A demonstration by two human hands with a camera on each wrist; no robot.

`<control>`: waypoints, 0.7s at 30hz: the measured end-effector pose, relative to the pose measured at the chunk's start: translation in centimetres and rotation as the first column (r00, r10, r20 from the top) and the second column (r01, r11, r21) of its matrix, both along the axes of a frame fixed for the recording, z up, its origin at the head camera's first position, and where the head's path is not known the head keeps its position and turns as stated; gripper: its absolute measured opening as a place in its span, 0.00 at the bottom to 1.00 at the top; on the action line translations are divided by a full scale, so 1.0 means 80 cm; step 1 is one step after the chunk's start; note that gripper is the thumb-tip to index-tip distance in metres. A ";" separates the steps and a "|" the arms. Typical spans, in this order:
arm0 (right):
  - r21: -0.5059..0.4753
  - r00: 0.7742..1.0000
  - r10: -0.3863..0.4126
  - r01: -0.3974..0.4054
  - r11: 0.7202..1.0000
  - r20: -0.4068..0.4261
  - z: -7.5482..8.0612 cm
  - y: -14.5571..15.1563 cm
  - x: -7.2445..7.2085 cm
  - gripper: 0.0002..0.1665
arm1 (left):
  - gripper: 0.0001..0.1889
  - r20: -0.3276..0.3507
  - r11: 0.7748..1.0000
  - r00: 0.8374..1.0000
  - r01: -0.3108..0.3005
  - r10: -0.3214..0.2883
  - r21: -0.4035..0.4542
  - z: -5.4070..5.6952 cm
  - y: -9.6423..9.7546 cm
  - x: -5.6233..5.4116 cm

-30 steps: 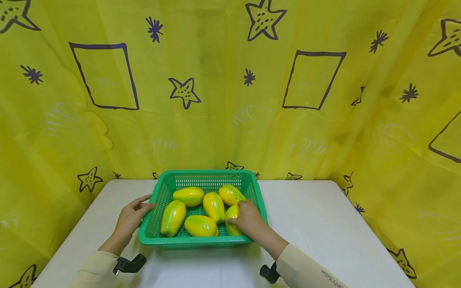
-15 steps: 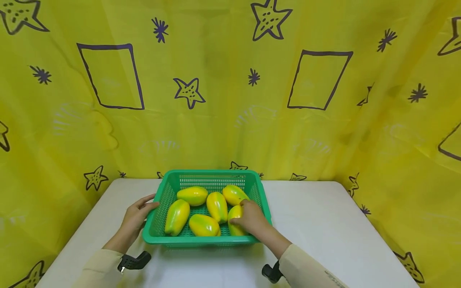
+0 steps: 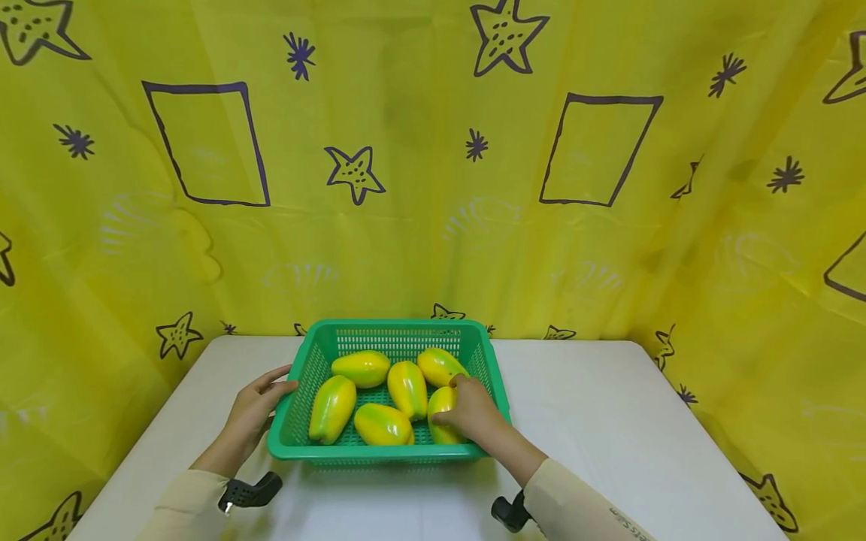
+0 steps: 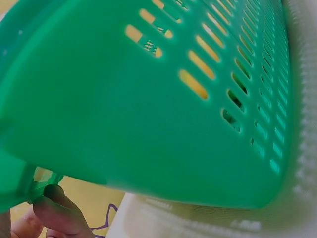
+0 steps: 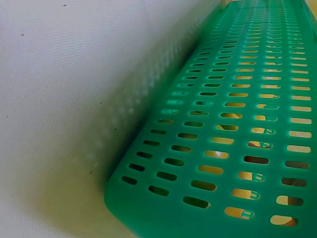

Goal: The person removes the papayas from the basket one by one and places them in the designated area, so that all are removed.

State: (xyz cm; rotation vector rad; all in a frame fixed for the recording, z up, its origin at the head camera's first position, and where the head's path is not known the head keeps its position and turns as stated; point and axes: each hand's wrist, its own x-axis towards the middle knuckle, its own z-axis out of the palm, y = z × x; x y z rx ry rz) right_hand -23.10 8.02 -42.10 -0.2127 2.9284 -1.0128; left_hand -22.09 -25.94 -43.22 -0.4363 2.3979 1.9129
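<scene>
**Right hand (image 3: 473, 409) gripping one yellow-green fruit (image 3: 443, 412), left hand (image 3: 253, 406) pinching the green basket (image 3: 379, 453)**

Nearest you, the basket's long rim lies across the white counter (image 3: 575, 421). The gripped fruit is inside, at the near right corner. Your right fingers curl over it, thumb on its left side, opened only as wide as its body. Whether they reach underneath, or the fruit is off the mesh, you cannot tell; the right wrist view shows mainly basket wall and counter.

Spread the fingers evenly round the middle: the glossy skin looks slippery. Watch your knuckles against the right wall.

Your left fingers close on the rim at the left end; a light, level pinch should stop the basket sliding.

Beside your grip, the front fruit (image 3: 383, 424) and left fruit (image 3: 333, 409) lie apart from it. Farther in, mind the centre fruit (image 3: 408, 389) and back-right fruit (image 3: 440, 367), both close to your fingers; the back-left fruit (image 3: 361, 369) is well away. The yellow curtain (image 3: 406, 248) hangs beyond.
</scene>
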 end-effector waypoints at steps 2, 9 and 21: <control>0.003 1.000 -0.002 0.002 1.000 0.002 0.001 0.000 0.000 0.39 | 0.33 0.001 1.000 1.000 0.000 0.000 -0.002 0.000 0.000 0.000; 0.001 1.000 -0.006 0.006 1.000 0.002 0.002 -0.001 0.003 0.38 | 0.34 0.009 1.000 1.000 -0.003 0.003 -0.003 -0.002 0.000 -0.001; -0.008 1.000 -0.003 0.003 1.000 -0.007 0.002 0.000 0.001 0.38 | 0.35 0.016 1.000 1.000 -0.009 0.009 -0.004 -0.005 0.000 -0.002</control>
